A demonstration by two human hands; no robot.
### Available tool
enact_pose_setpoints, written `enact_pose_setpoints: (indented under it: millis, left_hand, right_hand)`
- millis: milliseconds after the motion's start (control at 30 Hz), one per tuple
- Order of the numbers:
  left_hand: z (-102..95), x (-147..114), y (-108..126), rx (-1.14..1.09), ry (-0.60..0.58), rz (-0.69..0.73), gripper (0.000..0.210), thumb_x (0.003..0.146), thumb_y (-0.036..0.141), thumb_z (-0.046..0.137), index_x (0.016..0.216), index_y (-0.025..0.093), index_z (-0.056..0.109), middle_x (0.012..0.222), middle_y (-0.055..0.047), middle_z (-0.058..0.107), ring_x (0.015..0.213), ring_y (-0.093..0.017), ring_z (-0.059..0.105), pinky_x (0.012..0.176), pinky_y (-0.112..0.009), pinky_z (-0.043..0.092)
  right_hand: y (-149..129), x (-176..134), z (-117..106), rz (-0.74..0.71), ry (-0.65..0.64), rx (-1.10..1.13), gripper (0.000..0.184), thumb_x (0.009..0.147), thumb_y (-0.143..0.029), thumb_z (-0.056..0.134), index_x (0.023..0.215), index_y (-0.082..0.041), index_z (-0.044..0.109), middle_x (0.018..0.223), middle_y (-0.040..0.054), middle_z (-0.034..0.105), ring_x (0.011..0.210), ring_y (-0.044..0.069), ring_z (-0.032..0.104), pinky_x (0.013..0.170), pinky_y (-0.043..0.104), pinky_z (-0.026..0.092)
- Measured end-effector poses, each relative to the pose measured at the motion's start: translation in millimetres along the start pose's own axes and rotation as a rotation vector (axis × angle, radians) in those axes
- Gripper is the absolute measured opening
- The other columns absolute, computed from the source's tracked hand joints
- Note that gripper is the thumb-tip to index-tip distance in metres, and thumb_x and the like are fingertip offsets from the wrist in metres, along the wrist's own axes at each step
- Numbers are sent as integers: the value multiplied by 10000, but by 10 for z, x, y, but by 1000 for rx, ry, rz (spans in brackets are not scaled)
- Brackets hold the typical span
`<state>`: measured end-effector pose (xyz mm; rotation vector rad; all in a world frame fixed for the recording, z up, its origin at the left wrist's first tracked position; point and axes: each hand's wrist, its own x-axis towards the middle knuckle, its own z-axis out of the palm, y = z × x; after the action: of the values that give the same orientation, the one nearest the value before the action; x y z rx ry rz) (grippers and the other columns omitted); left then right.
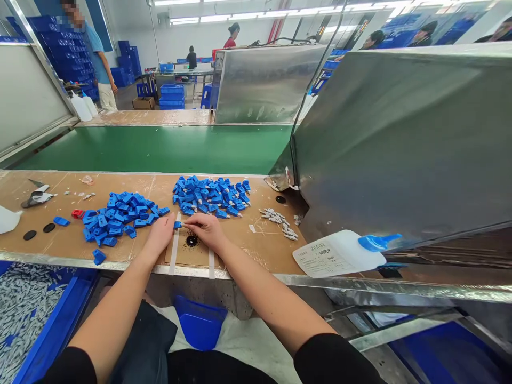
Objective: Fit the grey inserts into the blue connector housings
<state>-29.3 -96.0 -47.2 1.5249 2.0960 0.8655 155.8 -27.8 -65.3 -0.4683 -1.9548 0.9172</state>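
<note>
Between my two hands, above the cardboard-covered bench [248,256], is a small blue plastic part [177,225]. My left hand [162,233] grips its left side with closed fingers. My right hand [206,230] pinches a small pale piece at the blue part's right end, mostly hidden by the fingers. To the left lies a pile of blue parts [120,216]. Behind my hands is a second pile of blue parts [210,194], several showing pale tips. Small grey-white pieces [280,221] lie in a cluster to the right. A black round spot [192,240] sits below my right hand.
A green conveyor belt [168,146] runs behind the bench. A labelled white bottle [340,253] with a blue nozzle lies at right, before a large metal housing [408,144]. A blue bin [60,325] of small grey pieces stands lower left. A person [98,58] stands beyond the belt.
</note>
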Motion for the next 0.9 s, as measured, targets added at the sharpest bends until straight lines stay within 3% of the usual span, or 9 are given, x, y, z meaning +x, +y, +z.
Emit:
enact_pose_setpoints:
  millis: [133, 367, 667, 900]
  left_hand:
    - [18, -5, 42, 30, 13, 20, 564, 1005, 548, 307, 683, 194, 606, 791, -111, 721, 765, -246, 631, 737, -321, 437]
    - [-12, 70, 142, 204, -19, -7, 495, 1009, 444, 290, 772, 183, 637, 931, -170, 741, 854, -263, 654, 757, -327, 418]
    - [36, 41, 231, 292, -5, -68, 467, 1018, 394, 284, 694, 203, 562, 837, -132, 716, 713, -224, 586, 624, -319, 296]
    - [46, 59, 321, 366, -26, -120, 492, 1028, 389, 263, 754, 195, 623, 976, -182, 739, 848, -292, 649, 658, -330, 336]
  right_hand:
    - [11, 0, -7, -86, -37, -211, 148, 983, -291, 649, 984, -197, 764, 961, 65, 780, 864, 176, 716, 799, 274, 530]
    - [-3, -29, -49, -114, -130, -583, 193, 1035, -262, 563, 1079, -199, 740, 973, 83, 751, 879, 180, 671, 724, 266, 436]
    - [8, -18, -36, -106, -199, -608, 181, 1035, -188, 524, 1002, -170, 701, 881, 74, 684, 809, 181, 599, 690, 280, 352]
    - [56, -28, 3, -91, -220, -651, 211, 1017, -129, 491, 983, -153, 698, 868, 77, 671, 789, 188, 574, 663, 292, 318]
